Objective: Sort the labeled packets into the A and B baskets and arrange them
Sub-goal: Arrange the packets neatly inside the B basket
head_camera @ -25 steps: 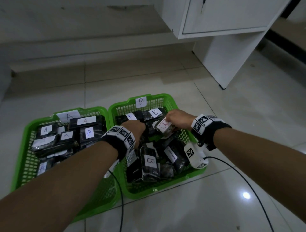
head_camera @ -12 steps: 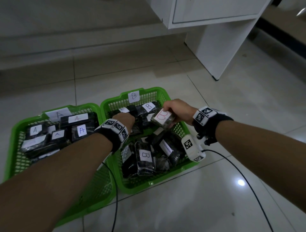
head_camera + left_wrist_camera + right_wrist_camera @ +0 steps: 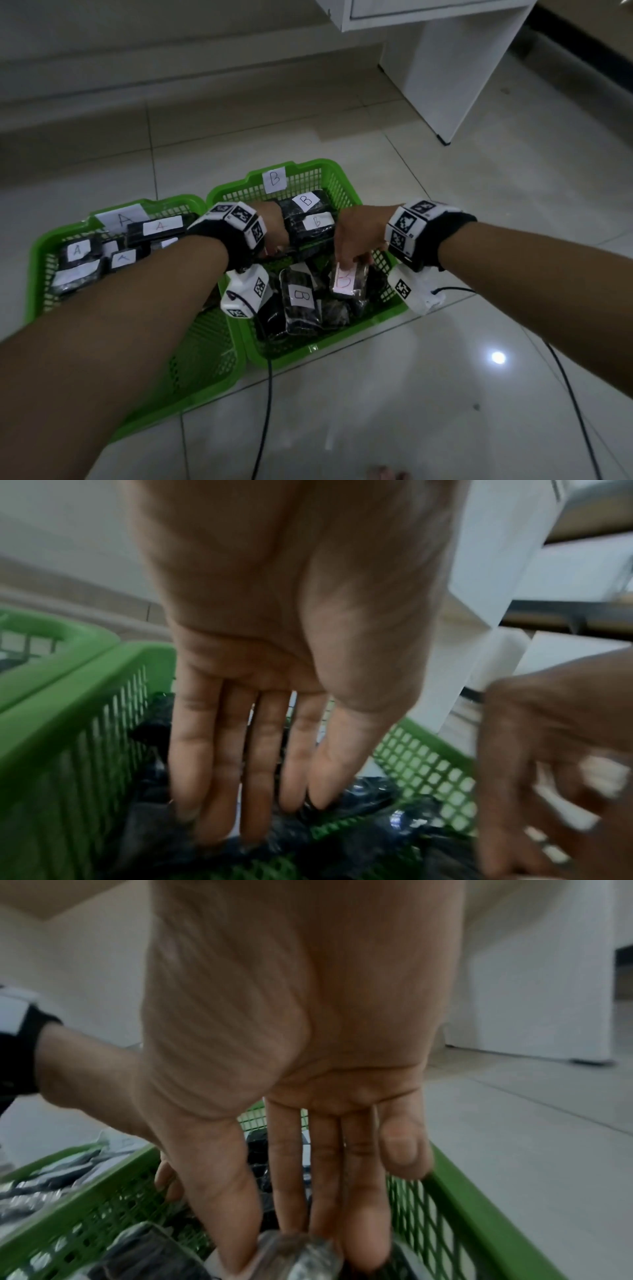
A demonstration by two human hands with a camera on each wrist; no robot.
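Hands in the B basket (image 3: pixel 390 310) — right hand (image 3: pixel 356 236) pinches a B packet (image 3: pixel 347 281); left hand (image 3: pixel 274 226) flat, fingers straight.

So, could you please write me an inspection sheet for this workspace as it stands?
Surface: pale tiled floor, glossy, with a light reflection.
Job's things: A basket holds A-labelled packets; B basket, touching its right side, holds B-labelled packets, loosely piled.
Clutter: nothing seen.
Grippers: left hand flat, fingers straight, on packets in the B basket; right hand pinches a red-lettered B packet at the basket's right side.
Cables: black cables trail from both wrist cameras across the floor.
Surroundings: white cabinet, wall base behind.
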